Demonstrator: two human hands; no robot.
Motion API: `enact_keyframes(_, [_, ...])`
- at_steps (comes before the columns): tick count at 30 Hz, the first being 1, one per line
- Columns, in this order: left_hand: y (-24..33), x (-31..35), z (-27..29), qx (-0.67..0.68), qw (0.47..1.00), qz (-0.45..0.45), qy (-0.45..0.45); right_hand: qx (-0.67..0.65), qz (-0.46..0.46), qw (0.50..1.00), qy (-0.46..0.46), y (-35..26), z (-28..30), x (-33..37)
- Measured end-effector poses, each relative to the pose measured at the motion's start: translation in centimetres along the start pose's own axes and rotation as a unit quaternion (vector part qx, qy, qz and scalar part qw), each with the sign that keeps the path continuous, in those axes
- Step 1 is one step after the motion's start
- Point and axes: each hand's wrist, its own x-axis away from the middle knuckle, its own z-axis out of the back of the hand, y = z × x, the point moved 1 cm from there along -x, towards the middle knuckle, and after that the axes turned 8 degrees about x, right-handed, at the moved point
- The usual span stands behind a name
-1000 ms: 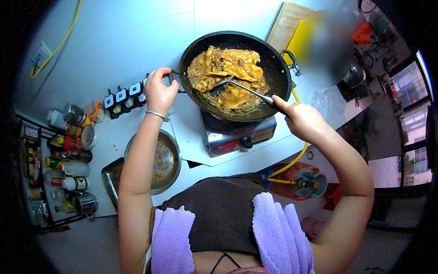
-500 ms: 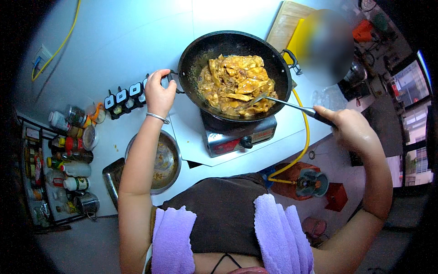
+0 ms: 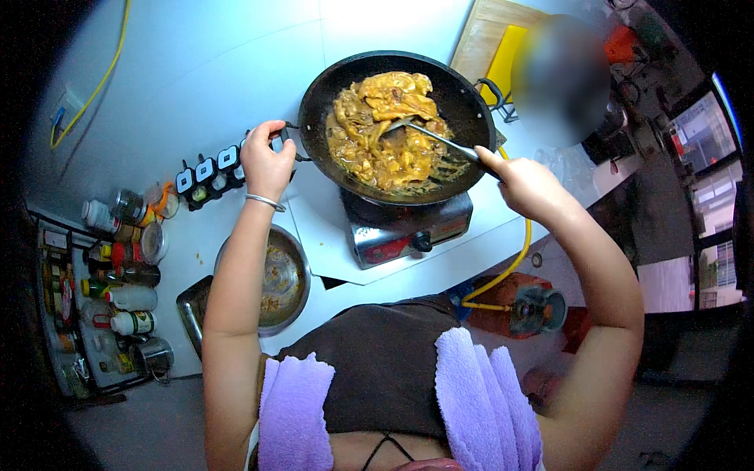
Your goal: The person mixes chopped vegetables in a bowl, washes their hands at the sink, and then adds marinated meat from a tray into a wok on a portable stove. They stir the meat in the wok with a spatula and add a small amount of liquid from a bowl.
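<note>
A black wok [image 3: 459, 98] sits on a portable gas stove [image 3: 408, 235], holding glossy brown pieces of food [image 3: 385, 157] in sauce. My left hand [image 3: 267, 161] is closed at the wok's left loop handle, which its fingers partly hide. In my right hand [image 3: 530, 184] is the dark grip of a spatula [image 3: 448, 143]. Its metal shaft slants over the wok's right rim, and the blade is partly under the food near the middle. Beneath my left forearm stands a steel basin [image 3: 292, 275] with brown residue inside.
A seasoning rack [image 3: 206, 171] is beside my left hand; jars and bottles [image 3: 133, 294] stand farther left. Boards [image 3: 479, 39] lean behind the wok. A yellow hose [image 3: 526, 247] runs down to an orange gas cylinder [image 3: 503, 310]. A blurred patch hides part of the right side.
My right hand has moved left with the spatula, nearer the wok. The food has been pushed left and piled toward the far side, baring the wok's right inside. My left hand stays at the handle.
</note>
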Motion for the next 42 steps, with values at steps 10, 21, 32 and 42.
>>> enact_keyframes(10, [-0.2, 0.0, -0.1, 0.014, 0.999, 0.035, -0.012, 0.038, -0.032, 0.993, -0.108, 0.6, 3.9, 4.7])
enact_keyframes(21, [-2.1, 1.0, 0.5, -0.096, 0.994, 0.033, -0.042, -0.053, -0.062, 0.996, 0.021, 2.8, 10.1, 8.8])
enact_keyframes(32, [-1.3, 3.7, 3.7, -0.023, 0.991, 0.114, -0.059, 0.041, -0.055, 0.997, -0.03, 2.0, 2.4, 5.2])
enact_keyframes(42, [-4.7, 14.3, 11.4, 0.029, 0.964, 0.252, -0.081, -0.015, -0.03, 0.999, 0.019, 1.8, 6.3, 8.4])
